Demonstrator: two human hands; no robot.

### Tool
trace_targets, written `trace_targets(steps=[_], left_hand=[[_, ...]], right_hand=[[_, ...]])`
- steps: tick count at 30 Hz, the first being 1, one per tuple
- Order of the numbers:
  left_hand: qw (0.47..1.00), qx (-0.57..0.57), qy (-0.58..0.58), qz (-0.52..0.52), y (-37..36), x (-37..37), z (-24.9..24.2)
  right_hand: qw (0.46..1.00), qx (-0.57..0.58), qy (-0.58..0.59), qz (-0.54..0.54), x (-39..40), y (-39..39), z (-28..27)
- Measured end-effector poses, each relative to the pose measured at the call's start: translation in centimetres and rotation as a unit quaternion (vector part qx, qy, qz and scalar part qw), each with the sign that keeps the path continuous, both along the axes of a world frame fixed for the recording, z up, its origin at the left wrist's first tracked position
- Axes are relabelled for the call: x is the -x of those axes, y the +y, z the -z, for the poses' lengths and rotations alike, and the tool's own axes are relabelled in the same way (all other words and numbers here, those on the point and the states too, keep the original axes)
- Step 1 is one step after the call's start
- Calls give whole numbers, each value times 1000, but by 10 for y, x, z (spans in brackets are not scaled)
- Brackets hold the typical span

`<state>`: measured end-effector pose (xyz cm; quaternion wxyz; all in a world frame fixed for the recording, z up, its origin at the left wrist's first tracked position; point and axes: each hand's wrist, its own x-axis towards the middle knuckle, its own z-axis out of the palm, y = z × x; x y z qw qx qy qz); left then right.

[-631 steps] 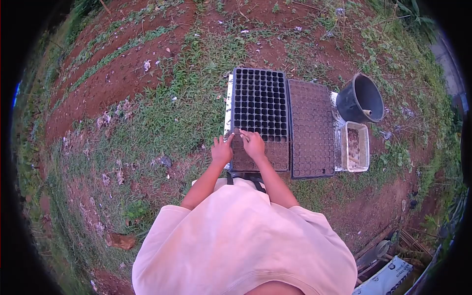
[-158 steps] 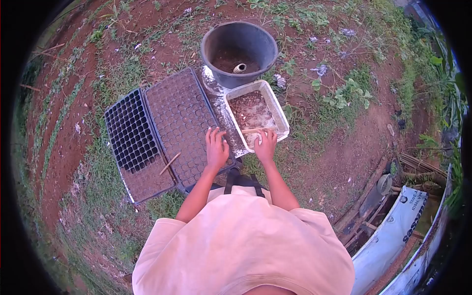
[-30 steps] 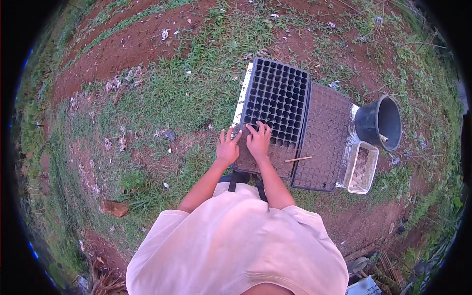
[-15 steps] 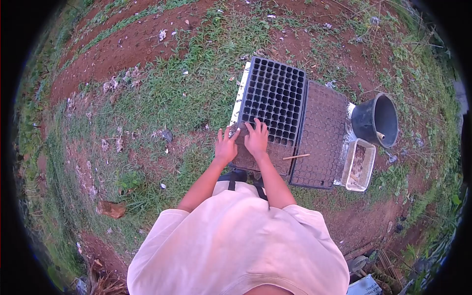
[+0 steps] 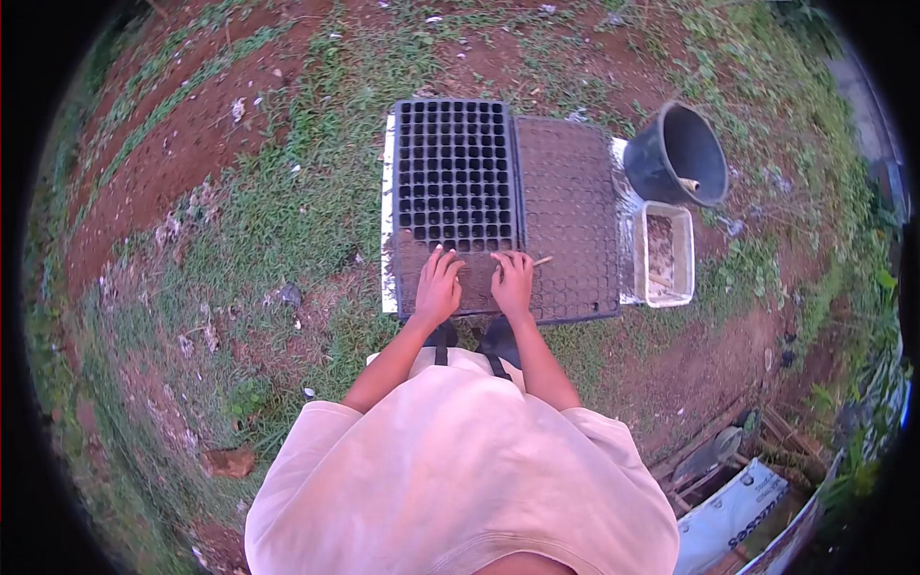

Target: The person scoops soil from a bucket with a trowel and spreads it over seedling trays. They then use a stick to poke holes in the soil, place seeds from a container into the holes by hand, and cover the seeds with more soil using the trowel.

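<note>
A black seedling tray lies in front of me, its far cells empty and its near rows covered with brown soil. On that soil rests my left hand, fingers apart and pointing away from me. My right hand touches the soil near the tray's right edge, its fingers bent and slightly spread, with nothing visible in them. Just right of it a thin wooden stick lies across the border with a second tray, which is filled with soil.
A dark bucket leans at the right with a light-coloured object inside. Nearer, a pale rectangular basket holds some dark material. Grass surrounds the trays, and a printed sheet lies at the lower right.
The view has turned, so the trays appear farther left and straighter. My right hand has moved toward the tray's right edge, beside the stick, and the hands are farther apart.
</note>
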<state>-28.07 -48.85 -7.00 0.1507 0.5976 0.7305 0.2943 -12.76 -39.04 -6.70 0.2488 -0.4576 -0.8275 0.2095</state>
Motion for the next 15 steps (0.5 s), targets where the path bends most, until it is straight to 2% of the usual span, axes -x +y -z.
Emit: trace_targets(steps=[9,15], left_hand=[[998,-12,6,64,24,-51,2],[999,21,34,6,40,-68,7]], right_hand=[[998,-1,-69,1,-58,17,3],[996,17,-73,-42,-71,37,6]])
